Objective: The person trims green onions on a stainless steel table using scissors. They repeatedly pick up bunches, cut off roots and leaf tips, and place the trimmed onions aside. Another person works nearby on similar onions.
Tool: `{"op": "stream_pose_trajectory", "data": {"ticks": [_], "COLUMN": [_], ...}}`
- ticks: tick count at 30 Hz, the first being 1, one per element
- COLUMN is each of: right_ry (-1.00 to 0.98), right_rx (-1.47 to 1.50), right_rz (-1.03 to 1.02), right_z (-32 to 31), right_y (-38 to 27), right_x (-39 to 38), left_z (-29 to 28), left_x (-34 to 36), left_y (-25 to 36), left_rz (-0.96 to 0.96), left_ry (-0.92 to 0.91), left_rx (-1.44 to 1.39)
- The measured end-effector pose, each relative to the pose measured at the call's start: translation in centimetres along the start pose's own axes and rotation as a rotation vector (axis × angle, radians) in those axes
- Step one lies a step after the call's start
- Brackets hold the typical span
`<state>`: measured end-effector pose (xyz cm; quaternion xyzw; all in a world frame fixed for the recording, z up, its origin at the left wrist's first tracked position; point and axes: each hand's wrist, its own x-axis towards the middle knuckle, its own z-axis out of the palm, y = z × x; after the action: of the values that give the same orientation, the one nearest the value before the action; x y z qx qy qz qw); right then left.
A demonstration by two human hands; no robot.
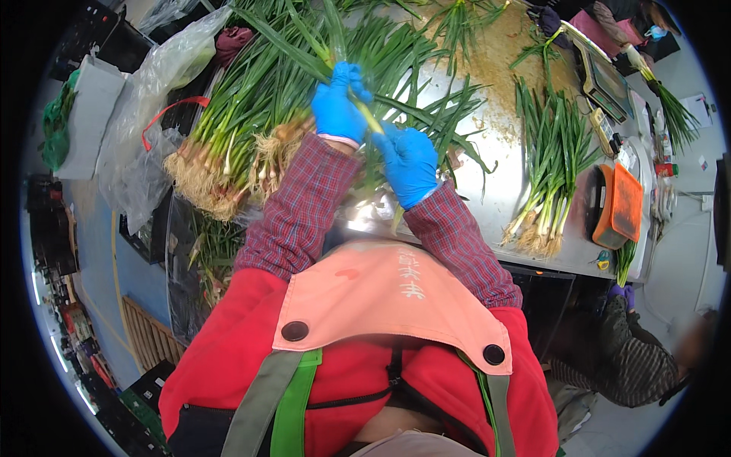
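Observation:
My left hand, in a blue glove, is closed on the upper part of a green garlic stalk with long flat leaves. Lower down, my right hand, also blue-gloved, is closed on the pale yellow-green stem of the stalk. A large heap of stalks with tan roots lies on the steel table beside and behind my left hand. Loose leaves spread beyond my right hand. The lower end of the stalk is partly hidden and blurred.
A plastic sheet lies left. At right are a bunch of stalks, a scale, an orange container and small tools. A co-worker with a purple-gloved hand is at lower right; another person is at upper right.

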<state>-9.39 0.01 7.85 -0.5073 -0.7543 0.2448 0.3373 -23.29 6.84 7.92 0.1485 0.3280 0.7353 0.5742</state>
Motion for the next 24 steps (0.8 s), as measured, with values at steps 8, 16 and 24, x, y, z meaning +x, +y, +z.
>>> {"op": "stream_pose_trajectory", "data": {"ticks": [8, 16, 24], "right_ry": [0.191, -0.297, -0.251], "right_rx": [0.528, 0.200, 0.708], "right_rz": [0.132, 0.011, 0.374], "right_z": [4.7, 3.2, -3.6], "right_y": [3.3, 7.7, 5.1], "right_x": [-1.7, -2.2, -0.3], "left_z": [2.1, 2.1, 1.3], "left_x": [-1.6, -0.6, 1.4], "left_y": [0.2, 1.6, 4.2], "left_rz": [0.032, -0.176, -0.384], "left_ry": [-0.008, -0.359, -0.545], "left_rx": [0.093, -0.155, -0.420]}}
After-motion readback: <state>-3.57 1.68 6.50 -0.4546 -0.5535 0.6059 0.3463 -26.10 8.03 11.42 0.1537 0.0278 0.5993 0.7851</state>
